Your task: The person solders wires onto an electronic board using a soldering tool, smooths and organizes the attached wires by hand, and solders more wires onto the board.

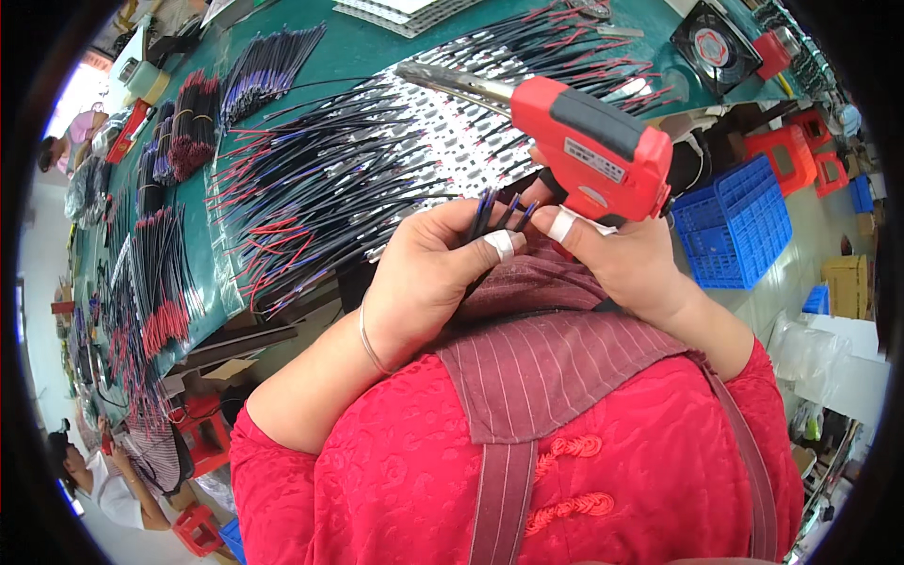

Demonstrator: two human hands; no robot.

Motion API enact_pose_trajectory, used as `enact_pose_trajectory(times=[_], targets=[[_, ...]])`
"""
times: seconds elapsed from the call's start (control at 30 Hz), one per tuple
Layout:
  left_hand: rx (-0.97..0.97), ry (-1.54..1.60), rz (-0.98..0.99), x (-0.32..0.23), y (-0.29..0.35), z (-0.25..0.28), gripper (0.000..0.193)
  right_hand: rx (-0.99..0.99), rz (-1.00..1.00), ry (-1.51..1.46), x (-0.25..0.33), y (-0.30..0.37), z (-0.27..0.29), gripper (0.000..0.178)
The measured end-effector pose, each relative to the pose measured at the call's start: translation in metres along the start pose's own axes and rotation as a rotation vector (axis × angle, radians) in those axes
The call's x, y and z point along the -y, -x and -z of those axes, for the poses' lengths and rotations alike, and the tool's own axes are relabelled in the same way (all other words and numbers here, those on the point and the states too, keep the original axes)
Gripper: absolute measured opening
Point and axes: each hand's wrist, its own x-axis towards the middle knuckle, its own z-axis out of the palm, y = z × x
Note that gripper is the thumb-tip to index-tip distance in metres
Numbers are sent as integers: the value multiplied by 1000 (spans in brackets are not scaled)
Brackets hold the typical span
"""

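Observation:
My left hand (414, 273) is closed in a pinch on a few short black wires (488, 213) with bluish ends, held upright in front of my apron. White tape wraps its thumb. My right hand (631, 268), its thumb also taped, grips a red and black soldering gun (591, 141) whose long metal tip points to the far left. The right fingertips meet the wires too, partly hidden behind the gun. Just beyond both hands lie white circuit boards (461, 132) in rows, with many black and red wires (311, 188) fanning out from them.
Bundles of wires (193, 122) lie at the left on the green table (348, 47). A small black fan (716, 47) stands at the far right. Blue crates (739, 226) and red stools (782, 155) are on the floor to the right. Another person (113, 480) sits at the lower left.

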Motion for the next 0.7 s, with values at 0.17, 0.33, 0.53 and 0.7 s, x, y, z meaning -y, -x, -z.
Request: enact_pose_trajectory(times=[0.17, 0.33, 0.53, 0.7], targets=[[-16, -10, 8, 3, -2, 1, 20, 12, 70, 96, -3, 2, 4, 19], [-22, -34, 27, -1, -1, -1, 18, 7, 27, 126, -6, 3, 6, 19], [33, -98, 114, -10, 1, 0, 19, 7, 53, 95, -8, 3, 7, 17], [-2, -142, 27, -8, 5, -8, 19, 6, 83, 34, -7, 4, 4, 18]])
